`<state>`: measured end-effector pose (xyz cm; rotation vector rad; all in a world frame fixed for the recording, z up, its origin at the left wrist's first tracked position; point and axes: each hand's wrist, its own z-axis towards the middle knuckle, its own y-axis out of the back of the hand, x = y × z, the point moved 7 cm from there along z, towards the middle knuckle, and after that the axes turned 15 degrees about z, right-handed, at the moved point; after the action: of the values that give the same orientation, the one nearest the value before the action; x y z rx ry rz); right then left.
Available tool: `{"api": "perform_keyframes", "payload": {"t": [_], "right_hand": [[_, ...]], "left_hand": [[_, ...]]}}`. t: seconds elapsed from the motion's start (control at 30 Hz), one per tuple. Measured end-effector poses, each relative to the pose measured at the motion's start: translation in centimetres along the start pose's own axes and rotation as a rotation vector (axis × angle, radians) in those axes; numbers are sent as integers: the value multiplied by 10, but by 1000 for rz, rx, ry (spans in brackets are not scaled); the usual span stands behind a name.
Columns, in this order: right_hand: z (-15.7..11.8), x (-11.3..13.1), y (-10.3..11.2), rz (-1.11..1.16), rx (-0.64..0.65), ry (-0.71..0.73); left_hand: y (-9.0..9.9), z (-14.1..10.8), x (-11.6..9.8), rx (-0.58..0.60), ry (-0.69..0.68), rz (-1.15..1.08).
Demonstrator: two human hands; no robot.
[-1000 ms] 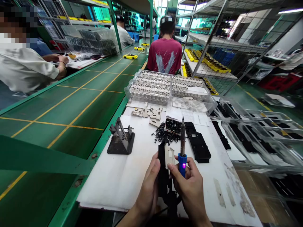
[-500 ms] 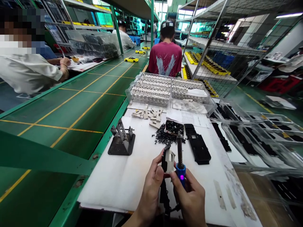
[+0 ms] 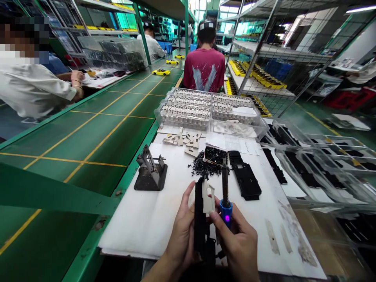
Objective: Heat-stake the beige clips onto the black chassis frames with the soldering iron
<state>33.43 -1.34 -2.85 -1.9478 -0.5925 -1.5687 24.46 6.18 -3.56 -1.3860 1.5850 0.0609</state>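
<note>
My left hand point(image 3: 182, 229) grips a long black plastic part point(image 3: 199, 219) from its left side, tilted upward. A beige bracket point(image 3: 209, 199) lies against that part's upper right, touched by my right fingertips. My right hand point(image 3: 239, 239) is closed round the blue handle of a soldering iron point(image 3: 226, 213), its dark tip pointing up. Beyond my hands is a pile of small black pieces point(image 3: 202, 165) with a dark box in it. A flat black panel point(image 3: 245, 176) lies to the right of the pile, and loose beige brackets point(image 3: 192, 140) lie behind it.
A metal iron stand point(image 3: 151, 168) is at the table's left. Clear trays of beige parts point(image 3: 188, 111) stand at the back. A green conveyor point(image 3: 111, 113) carrying yellow toy cars point(image 3: 161, 72) runs along the left. Plastic bins point(image 3: 305, 168) with black parts are on the right; people sit nearby.
The black part has turned so more of its length shows, and the beige bracket has shifted slightly left with it. The iron has moved slightly right. The yellow cars sit a little further left.
</note>
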Motion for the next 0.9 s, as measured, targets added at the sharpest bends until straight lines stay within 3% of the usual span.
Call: {"api": "perform_keyframes", "payload": {"t": [0.2, 0.37, 0.53, 0.9], "right_hand": [[1, -3, 2, 109, -71, -122], [2, -5, 4, 113, -103, -135], [3, 1, 0, 100, -61, -101], [3, 4, -3, 90, -52, -77]], "left_hand": [[-2, 3, 6, 24, 64, 21], [-7, -2, 17, 45, 186, -64], [-2, -5, 18, -1, 166, -13], [-9, -5, 16, 62, 146, -53]]}}
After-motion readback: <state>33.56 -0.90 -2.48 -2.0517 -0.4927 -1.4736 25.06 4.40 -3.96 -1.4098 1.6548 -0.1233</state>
